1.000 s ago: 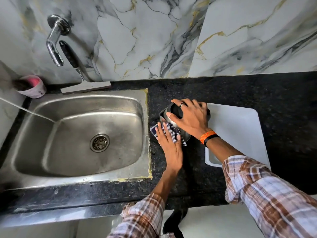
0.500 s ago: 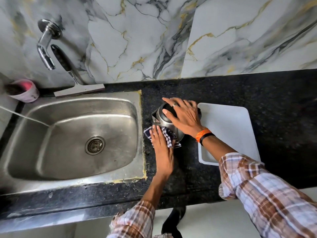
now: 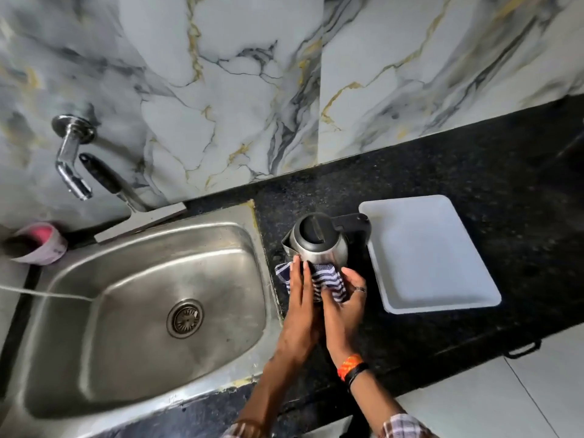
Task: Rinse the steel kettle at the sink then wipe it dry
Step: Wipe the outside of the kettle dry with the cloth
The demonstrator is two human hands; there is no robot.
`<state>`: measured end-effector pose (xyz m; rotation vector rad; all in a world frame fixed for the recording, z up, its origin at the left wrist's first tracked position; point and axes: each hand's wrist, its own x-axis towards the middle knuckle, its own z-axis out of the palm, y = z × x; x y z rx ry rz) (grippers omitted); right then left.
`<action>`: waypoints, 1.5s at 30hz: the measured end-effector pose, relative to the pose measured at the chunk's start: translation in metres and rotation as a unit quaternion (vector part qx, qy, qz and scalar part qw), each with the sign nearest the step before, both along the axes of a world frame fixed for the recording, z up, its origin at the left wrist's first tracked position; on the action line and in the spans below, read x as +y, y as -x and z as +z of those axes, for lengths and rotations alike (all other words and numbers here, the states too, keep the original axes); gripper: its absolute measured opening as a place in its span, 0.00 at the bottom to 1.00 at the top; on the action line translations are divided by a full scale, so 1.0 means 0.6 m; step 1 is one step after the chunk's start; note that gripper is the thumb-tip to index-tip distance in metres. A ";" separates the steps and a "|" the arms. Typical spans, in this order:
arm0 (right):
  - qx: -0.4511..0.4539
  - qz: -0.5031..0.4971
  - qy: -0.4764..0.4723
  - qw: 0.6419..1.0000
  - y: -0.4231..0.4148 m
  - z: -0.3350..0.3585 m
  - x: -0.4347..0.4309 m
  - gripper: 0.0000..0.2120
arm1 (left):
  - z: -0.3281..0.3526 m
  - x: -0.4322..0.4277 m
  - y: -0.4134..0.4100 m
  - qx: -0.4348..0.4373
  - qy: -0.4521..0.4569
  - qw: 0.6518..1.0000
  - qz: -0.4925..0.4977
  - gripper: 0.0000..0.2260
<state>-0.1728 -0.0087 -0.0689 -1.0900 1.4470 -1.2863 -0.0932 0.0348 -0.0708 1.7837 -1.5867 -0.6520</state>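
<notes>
The steel kettle with a black lid and black handle stands upright on the dark counter, between the sink and a white tray. A blue-and-white striped cloth lies against the kettle's near side. My left hand rests flat on the cloth's left part, fingertips touching the kettle's base. My right hand grips the cloth's right part from below. The kettle's lid is shut and nothing covers it.
A white rectangular tray sits just right of the kettle, touching its handle. A wall tap and a squeegee are behind the sink, a pink-lined cup at far left. The counter's front edge runs below my wrists.
My right hand has come off the kettle's lid and dropped down onto the cloth beside my left hand. The kettle's top is now uncovered.
</notes>
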 end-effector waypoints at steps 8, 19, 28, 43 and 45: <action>0.151 -0.107 0.039 0.982 -0.016 -0.019 0.000 0.16 | 0.112 -0.081 -0.080 -0.211 0.180 0.961 -0.008 0.27; 0.118 -0.148 0.058 0.980 -0.082 -0.068 -0.001 0.13 | 0.113 -0.230 -0.109 -0.322 0.035 0.926 -0.194 0.32; 0.034 -0.117 0.109 0.987 -0.098 -0.032 -0.085 0.28 | 0.111 -0.230 -0.108 -0.303 0.051 0.932 -0.191 0.27; -0.136 -0.207 -0.044 0.968 -0.072 -0.045 -0.101 0.15 | 0.119 -0.226 -0.100 -0.305 0.046 0.934 -0.179 0.26; -0.148 -0.194 -0.066 0.968 -0.060 -0.050 -0.102 0.14 | 0.122 -0.226 -0.099 -0.305 0.044 0.934 -0.180 0.27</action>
